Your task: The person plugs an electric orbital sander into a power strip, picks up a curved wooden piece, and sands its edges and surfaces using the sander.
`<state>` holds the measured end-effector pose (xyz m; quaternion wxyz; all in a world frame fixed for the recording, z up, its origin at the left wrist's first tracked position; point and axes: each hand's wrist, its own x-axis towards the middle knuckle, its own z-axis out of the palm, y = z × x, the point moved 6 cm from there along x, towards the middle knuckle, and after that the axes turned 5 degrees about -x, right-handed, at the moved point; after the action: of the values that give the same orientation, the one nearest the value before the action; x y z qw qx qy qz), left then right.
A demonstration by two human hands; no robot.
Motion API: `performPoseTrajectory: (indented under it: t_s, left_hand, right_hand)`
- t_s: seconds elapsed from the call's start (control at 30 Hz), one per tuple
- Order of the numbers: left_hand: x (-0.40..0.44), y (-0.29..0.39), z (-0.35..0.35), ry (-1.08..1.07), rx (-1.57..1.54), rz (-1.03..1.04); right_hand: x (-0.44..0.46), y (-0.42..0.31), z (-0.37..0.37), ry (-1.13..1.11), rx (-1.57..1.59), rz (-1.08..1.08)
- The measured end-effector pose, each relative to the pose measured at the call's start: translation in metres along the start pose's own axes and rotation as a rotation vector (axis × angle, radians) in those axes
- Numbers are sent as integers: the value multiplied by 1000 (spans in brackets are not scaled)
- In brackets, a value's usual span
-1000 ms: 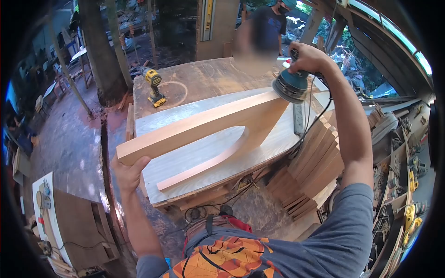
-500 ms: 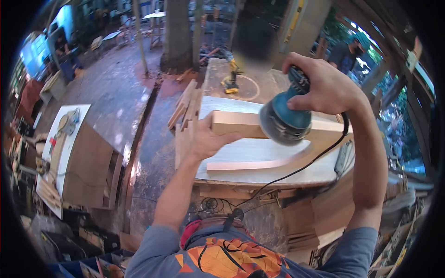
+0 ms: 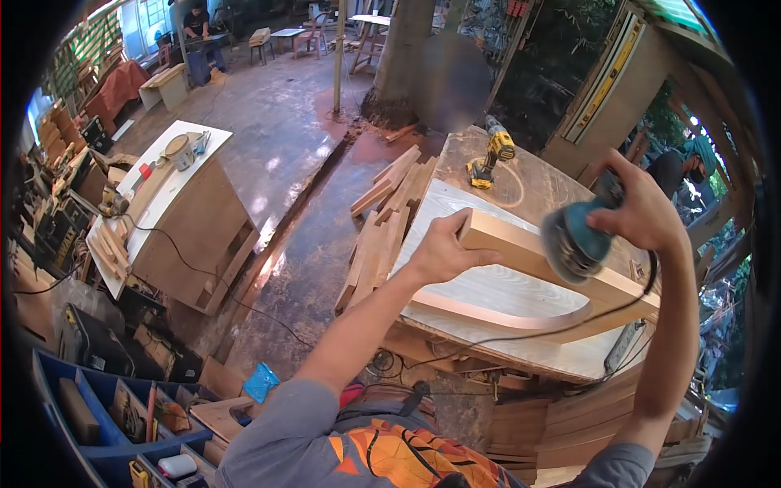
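My right hand [image 3: 643, 205] is wrapped over the top of a teal electric sander [image 3: 587, 229], whose pad meets the upper bar of a pale wooden piece [image 3: 514, 236]. The sander's edge looks blurred. That piece has two arms joined by a curved inner corner at the right. At its left end my left hand [image 3: 446, 254] grips the bar, thumb along the near face and fingers over the far side, partly hidden. A black cord trails from the sander across the wood. Beneath lies a whitish board [image 3: 455, 215] on the workbench.
A yellow cordless drill [image 3: 492, 154] stands on the far part of the bench. Wood strips [image 3: 378, 236] are stacked at its left. Farther left is a white-topped cabinet [image 3: 195, 236]; a blue divided toolbox [image 3: 106, 455] sits lower left. People are at the back left and far right.
My view has swung left, so the bench and both hands appear farther right, and the toolbox shows more fully. The sander stays on the upper bar, and my left hand keeps its hold.
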<state>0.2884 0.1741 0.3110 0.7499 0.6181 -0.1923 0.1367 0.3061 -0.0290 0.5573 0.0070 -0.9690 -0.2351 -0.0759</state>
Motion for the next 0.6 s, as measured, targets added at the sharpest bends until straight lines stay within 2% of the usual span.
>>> performPoseTrajectory:
  t_s: [0.17, 0.27, 0.33, 0.4, 0.43, 0.47, 0.5, 0.57, 0.6]
  left_hand:
    - [-5, 7, 4, 2, 31, -81]
    - [-4, -1, -1, 49, 43, -72]
    - [-4, 11, -3, 34, 64, -113]
    - [-5, 32, -10, 26, 87, -154]
    - [-2, 50, -12, -80, 330, -152]
    - [5, 66, -6, -183, 576, -149]
    - [16, 85, 4, -171, 588, -143]
    - [25, 112, 50, -525, 1003, -131]
    - [29, 114, 83, -702, 1193, -256]
  right_hand:
    - [-52, 144, 1, 34, -8, 223]
    - [-79, 248, 7, 128, -97, 200]
    - [-98, 293, 4, 52, -49, 398]
    - [-122, 334, -2, 50, -41, 453]
    - [-135, 360, -3, 51, -32, 509]
    - [-150, 389, -2, 86, 40, 469]
    - [-165, 418, 3, 119, 114, 421]
    - [-201, 454, 7, 200, 81, 334]
    - [-221, 475, 14, 189, 51, 430]
